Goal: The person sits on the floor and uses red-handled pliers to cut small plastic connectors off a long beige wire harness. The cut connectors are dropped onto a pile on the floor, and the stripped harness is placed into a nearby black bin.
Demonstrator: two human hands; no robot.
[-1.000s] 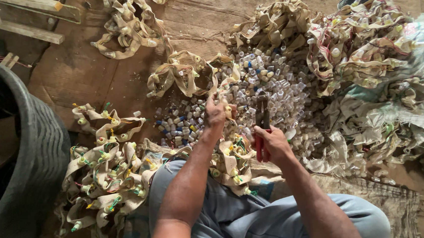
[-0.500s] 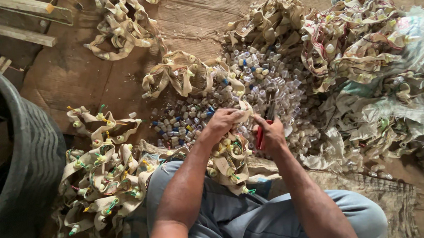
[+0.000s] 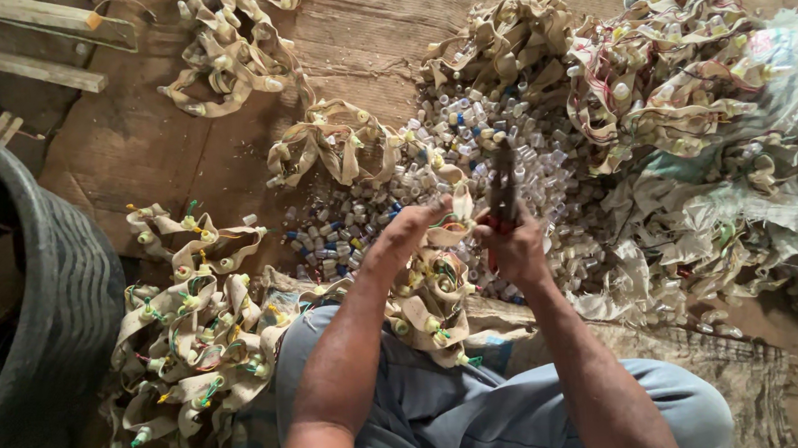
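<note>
My left hand (image 3: 411, 232) grips a beige strap with small plastic caps (image 3: 434, 292) that trails down over my lap. My right hand (image 3: 516, 244) is shut on red-handled cutting pliers (image 3: 502, 192), their dark jaws pointing up and away from me, right beside the strap's upper end. Directly beyond both hands lies a heap of small loose plastic caps (image 3: 469, 154), mostly clear, some blue.
A pile of capped straps (image 3: 191, 332) lies at my left knee. More strap bundles (image 3: 228, 49) sit at the far left and a big tangled mass (image 3: 691, 110) at the right. A dark ribbed tub (image 3: 41, 324) stands on the left. Wooden slats (image 3: 21, 44) lie top left.
My left hand came back from the cap heap toward me and now holds the strap next to the pliers. My right hand has stayed put with the pliers.
</note>
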